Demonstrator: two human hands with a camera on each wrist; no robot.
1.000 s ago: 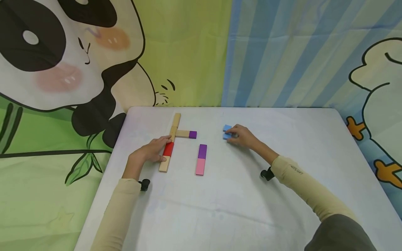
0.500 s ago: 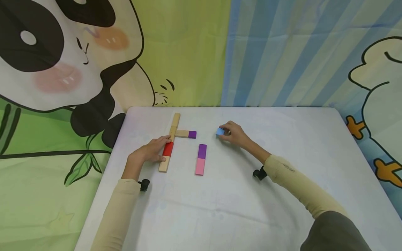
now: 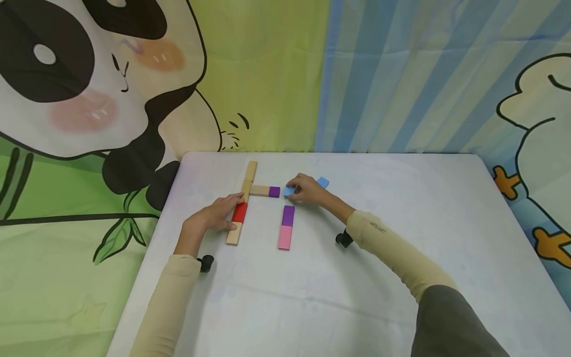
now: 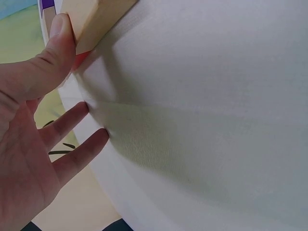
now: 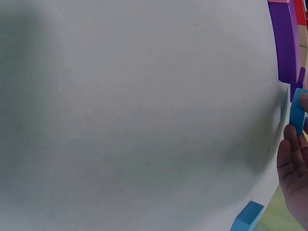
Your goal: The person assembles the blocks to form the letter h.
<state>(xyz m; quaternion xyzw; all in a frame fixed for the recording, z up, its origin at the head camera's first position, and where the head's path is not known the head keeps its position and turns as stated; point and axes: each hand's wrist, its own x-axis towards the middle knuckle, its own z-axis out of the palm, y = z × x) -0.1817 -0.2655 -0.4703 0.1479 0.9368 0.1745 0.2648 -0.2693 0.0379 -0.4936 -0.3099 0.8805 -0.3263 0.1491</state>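
Note:
My right hand (image 3: 308, 190) pinches a light blue block (image 3: 287, 191) just to the right of a small purple block (image 3: 274, 192). In the right wrist view, the fingers and thumb hold this blue block (image 5: 297, 113) by its sides. My left hand (image 3: 216, 213) lies along the left side of a line of blocks, beside the red block (image 3: 239, 212). Its thumb touches the near wooden block (image 3: 234, 234), and its fingertips reach the wooden part beyond the red. The left wrist view has the thumb against a wooden block (image 4: 96, 24), with other fingers straight.
A second blue block (image 3: 323, 182) lies behind my right hand. A wooden block (image 3: 259, 190) branches right from the line towards the small purple one. Nearer me, a longer purple block (image 3: 288, 215) meets a pink block (image 3: 285, 237) end to end on the white table (image 3: 285, 307).
My right hand has picked one blue block from beside the other and carried it left to the small purple block. The second blue block stays behind. My left hand keeps its place.

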